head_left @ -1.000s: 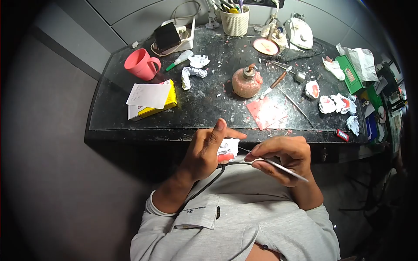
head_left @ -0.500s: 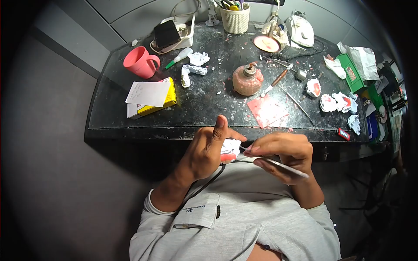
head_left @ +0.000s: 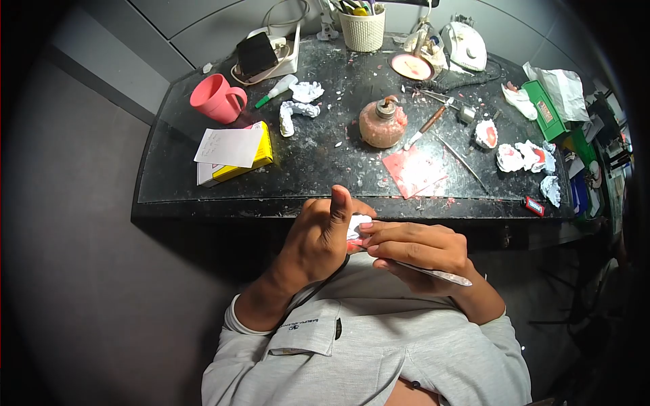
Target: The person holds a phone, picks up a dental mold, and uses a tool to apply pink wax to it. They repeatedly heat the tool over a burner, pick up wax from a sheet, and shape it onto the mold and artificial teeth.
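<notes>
My left hand [head_left: 318, 237], thumb raised, is closed around a white plaster dental cast [head_left: 357, 227] with pink wax along its lower side. Much of the cast is hidden by the fingers of both hands. My right hand [head_left: 426, 252] grips a flat metal wax spatula [head_left: 450, 277], whose broad end sticks out to the lower right. The spatula's other end is at the cast's pink side, largely covered by my fingers. Right fingertips touch or nearly touch the white plaster. Both hands are in front of the bench edge, above my lap.
On the dark bench [head_left: 305, 169] stand a wax-covered spirit burner [head_left: 381, 128], a pink wax sheet [head_left: 412, 172], a brown-handled knife [head_left: 431, 124] and a thin metal tool [head_left: 462, 161]. A pink mug [head_left: 215, 100] and yellow box [head_left: 263, 150] are left; plaster pieces [head_left: 509, 158] lie right.
My right hand has moved left and slightly down, bringing its fingers over the cast and the spatula tip against the pink part. The left hand has barely moved.
</notes>
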Motion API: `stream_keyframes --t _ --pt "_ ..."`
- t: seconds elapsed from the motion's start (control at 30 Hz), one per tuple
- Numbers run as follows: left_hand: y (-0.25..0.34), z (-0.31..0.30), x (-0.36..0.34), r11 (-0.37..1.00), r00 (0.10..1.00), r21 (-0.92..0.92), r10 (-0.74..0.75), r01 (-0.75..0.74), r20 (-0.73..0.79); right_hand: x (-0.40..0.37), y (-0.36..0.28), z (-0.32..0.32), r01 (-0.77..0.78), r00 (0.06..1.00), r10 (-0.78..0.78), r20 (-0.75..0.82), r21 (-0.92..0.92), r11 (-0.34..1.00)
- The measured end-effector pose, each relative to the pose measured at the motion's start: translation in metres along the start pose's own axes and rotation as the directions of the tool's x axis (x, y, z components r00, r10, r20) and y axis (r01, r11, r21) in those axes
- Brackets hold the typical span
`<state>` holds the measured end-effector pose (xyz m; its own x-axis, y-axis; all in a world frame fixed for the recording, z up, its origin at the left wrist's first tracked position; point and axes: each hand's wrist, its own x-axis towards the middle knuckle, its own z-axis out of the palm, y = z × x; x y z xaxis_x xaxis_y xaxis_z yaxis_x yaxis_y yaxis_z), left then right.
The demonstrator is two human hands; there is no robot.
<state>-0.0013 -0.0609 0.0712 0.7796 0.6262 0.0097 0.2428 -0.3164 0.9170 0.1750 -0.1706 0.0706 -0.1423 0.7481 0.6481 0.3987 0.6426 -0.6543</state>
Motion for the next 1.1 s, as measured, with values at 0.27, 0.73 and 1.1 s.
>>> stream_keyframes --t 0.27,0.73,1.1 --pt "0.003 0.000 -0.001 0.997 0.997 0.030 -0.074 0.075 -0.029 -0.001 0.000 0.002 -0.011 1.000 0.011 -0.001 -0.019 1.000" --pt "-0.005 -0.004 0.005 0.970 0.988 -0.209 -0.106 0.128 0.113 -0.002 -0.003 0.002 -0.032 0.999 0.033 -0.029 0.039 0.999" --pt "-0.026 -0.003 0.009 0.939 0.959 -0.333 0.168 -0.084 0.231 -0.004 -0.004 0.000 -0.025 0.997 0.031 -0.065 0.097 0.995"
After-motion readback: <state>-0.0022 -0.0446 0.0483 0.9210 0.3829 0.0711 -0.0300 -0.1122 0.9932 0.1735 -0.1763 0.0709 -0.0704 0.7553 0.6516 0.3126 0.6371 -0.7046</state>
